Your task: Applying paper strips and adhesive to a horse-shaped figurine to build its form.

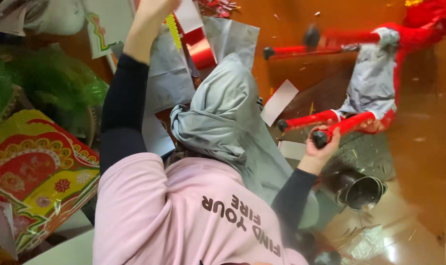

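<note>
1. Gripping one leg of the red figure point(380, 73), the right hand point(320, 146) has its fingers curled tight around the thin red limb just above the black foot. The figure lies on the brown floor point(429, 162) at about two o'clock from the hand, limbs spread, with a grey wrap around its middle.
2. Judging by its look, the figure is paper over a light frame: easy to lift, but the legs are thin and could bend or tear. The thicker body under the grey wrap looks like a safer place to hold than a leg end.
3. The left hand point(152, 10) is raised at twelve o'clock and cut off by the top edge, so I cannot tell whether its fingers are open or closed on anything.
4. A soft, creased grey sheet point(223, 113) hangs between the two arms, over the front of the pink shirt point(149, 216).
5. A shiny metal pot point(362, 190) lies tipped on its side at five o'clock from the right hand, near it.
6. A white paper scrap point(279, 100) sits at ten o'clock from that hand, and a red foil roll point(202, 51) lies farther up.
7. Well apart at nine o'clock are a red and gold patterned box point(36, 172) and a green bag point(61, 86).
</note>
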